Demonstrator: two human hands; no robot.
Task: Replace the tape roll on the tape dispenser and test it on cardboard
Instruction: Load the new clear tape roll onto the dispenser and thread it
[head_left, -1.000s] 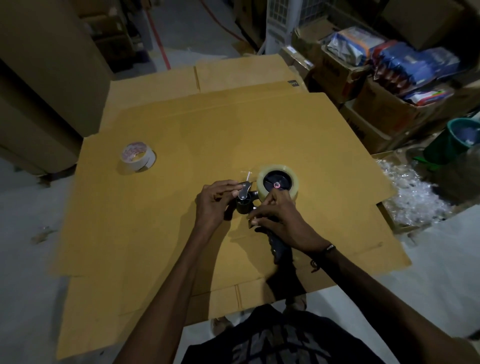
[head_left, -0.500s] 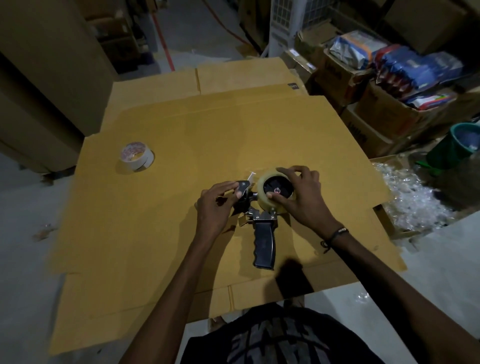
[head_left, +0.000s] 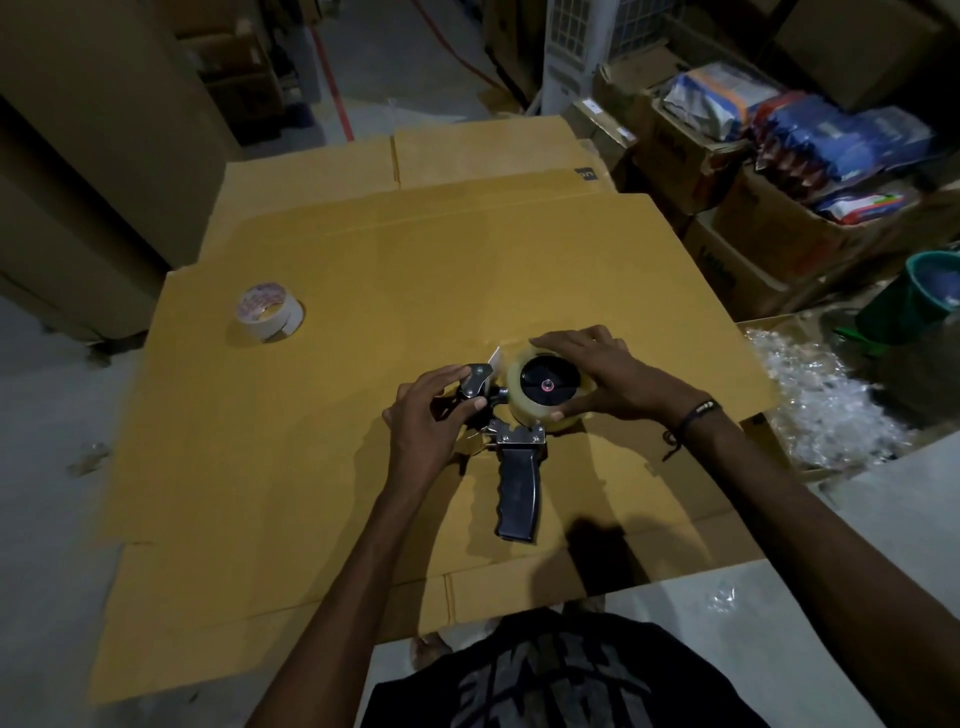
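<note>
A black-handled tape dispenser (head_left: 516, 499) lies flat on the brown cardboard sheet (head_left: 415, 270), handle toward me. A clear tape roll (head_left: 517, 402) sits on its black hub. My right hand (head_left: 605, 376) curls round the roll from the right, fingers over the far rim, thumb at the near edge. My left hand (head_left: 423, 423) grips the dispenser's metal front end beside the roller and flap. A short white tape tab sticks up between my hands. A second, white printed tape roll (head_left: 267, 314) lies apart at the sheet's left.
Stacked cartons with blue and white packets (head_left: 810, 135) stand at the right. A green bucket (head_left: 919, 296) and a box of clear plastic scraps (head_left: 821, 395) sit right of the sheet. Tall brown boxes (head_left: 78, 182) rise on the left. Grey floor surrounds the cardboard.
My right hand left the dispenser's frame by the handle and went up to grip the tape roll. The handle is now uncovered. My left hand stays on the front end.
</note>
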